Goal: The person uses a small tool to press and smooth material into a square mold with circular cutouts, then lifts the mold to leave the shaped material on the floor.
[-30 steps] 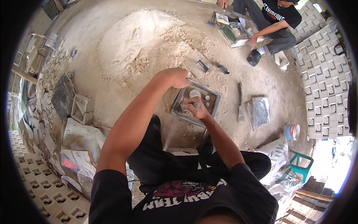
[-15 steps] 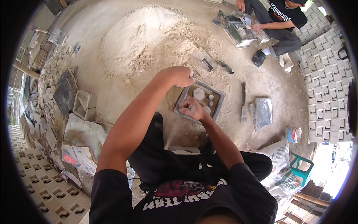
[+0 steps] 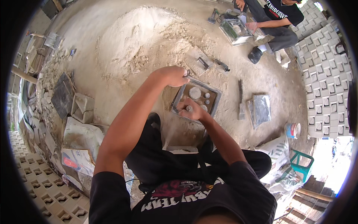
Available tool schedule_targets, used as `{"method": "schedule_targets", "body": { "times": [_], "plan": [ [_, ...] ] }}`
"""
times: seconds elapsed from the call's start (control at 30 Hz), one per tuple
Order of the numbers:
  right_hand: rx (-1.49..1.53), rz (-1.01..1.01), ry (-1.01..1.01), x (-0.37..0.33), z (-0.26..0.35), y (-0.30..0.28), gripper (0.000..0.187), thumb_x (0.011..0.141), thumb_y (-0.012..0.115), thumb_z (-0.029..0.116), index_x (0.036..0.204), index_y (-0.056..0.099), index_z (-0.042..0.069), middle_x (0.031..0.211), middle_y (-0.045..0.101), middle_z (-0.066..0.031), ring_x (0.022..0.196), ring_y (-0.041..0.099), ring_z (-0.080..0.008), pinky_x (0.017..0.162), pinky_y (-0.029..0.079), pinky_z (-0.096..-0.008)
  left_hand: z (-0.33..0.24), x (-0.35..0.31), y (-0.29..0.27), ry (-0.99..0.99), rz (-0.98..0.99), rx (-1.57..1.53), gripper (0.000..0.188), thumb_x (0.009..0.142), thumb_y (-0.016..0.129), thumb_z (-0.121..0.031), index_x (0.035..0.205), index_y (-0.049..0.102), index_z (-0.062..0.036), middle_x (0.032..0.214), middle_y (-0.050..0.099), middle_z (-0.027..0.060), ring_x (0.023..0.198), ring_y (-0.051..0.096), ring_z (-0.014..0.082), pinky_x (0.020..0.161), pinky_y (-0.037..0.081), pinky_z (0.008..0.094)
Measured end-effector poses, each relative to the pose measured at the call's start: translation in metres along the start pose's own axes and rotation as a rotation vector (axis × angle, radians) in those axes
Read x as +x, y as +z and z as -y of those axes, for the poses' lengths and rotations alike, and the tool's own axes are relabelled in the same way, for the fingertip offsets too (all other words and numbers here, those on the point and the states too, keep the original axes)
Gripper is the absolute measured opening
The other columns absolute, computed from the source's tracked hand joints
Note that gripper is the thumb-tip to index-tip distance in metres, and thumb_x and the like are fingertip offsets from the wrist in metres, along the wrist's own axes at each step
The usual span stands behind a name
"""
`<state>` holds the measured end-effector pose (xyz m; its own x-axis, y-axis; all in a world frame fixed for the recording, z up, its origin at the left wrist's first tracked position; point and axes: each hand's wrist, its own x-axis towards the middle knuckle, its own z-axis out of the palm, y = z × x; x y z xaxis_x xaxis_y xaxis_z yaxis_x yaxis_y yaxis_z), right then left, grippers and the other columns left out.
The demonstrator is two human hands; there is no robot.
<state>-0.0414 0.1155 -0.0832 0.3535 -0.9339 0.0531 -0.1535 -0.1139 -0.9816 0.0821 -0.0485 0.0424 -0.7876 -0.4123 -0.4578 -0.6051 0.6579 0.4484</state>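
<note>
A square metal mould [image 3: 215,98] lies on the sandy ground in front of me, with round grey discs set inside it. My left hand [image 3: 172,75] grips the mould's far left corner. My right hand [image 3: 191,110] rests at the near edge of the mould, fingers closed on a small round grey piece [image 3: 188,108].
A big heap of sand [image 3: 138,41] lies beyond the mould. Hand tools [image 3: 212,64] rest near it, and a flat grey plate [image 3: 260,109] to the right. Another person [image 3: 274,22] sits at the far right by a second mould [image 3: 235,30]. Patterned blocks [image 3: 326,93] are stacked on the right, and sacks [image 3: 80,145] lie on the left.
My right hand has drawn slightly back toward the near edge of the mould with the small piece. My left hand stays on the far corner.
</note>
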Motion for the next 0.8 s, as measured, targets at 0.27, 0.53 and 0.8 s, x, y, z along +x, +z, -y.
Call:
{"method": "schedule_targets", "body": {
  "times": [0.27, 0.53, 0.8],
  "plan": [
    [-0.106, -0.136, -0.103, -0.018, 0.011, -0.007, 0.019, 0.079, 0.072, 0.009, 0.093, 0.061, 0.003, 0.084, 0.064, -0.0061, 0.078, 0.060, -0.0152, 0.073, 0.047, -0.0305, -0.005, -0.009, -0.011, 0.015, 0.032, 0.005, 0.050, 0.093, 0.050, -0.041, 0.129, 0.054, -0.0058, 0.118, 0.063, 0.0178, 0.109, 0.060, 0.0329, 0.092, 0.046, 0.0418],
    [-0.204, -0.080, -0.054, -0.030, 0.008, -0.018, 0.015, 0.075, 0.076, 0.012, 0.086, 0.067, 0.006, 0.088, 0.066, -0.0076, 0.083, 0.063, -0.0203, 0.076, 0.049, -0.0311, -0.011, -0.012, -0.009, -0.060, 0.019, 0.039, 0.055, 0.094, 0.050, -0.042, 0.132, 0.051, -0.0035, 0.122, 0.060, 0.0207, 0.113, 0.058, 0.0346, 0.096, 0.045, 0.0421],
    [-0.296, 0.242, 0.040, -0.028, 0.012, -0.038, 0.021, 0.079, 0.074, 0.024, 0.077, 0.065, 0.005, 0.075, 0.064, -0.0055, 0.069, 0.059, -0.0165, 0.065, 0.048, -0.0290, -0.016, 0.000, -0.013, -0.061, 0.012, 0.059, 0.055, 0.094, 0.049, -0.042, 0.132, 0.050, -0.0024, 0.123, 0.059, 0.0223, 0.115, 0.056, 0.0356, 0.097, 0.045, 0.0442]
  ]
}}
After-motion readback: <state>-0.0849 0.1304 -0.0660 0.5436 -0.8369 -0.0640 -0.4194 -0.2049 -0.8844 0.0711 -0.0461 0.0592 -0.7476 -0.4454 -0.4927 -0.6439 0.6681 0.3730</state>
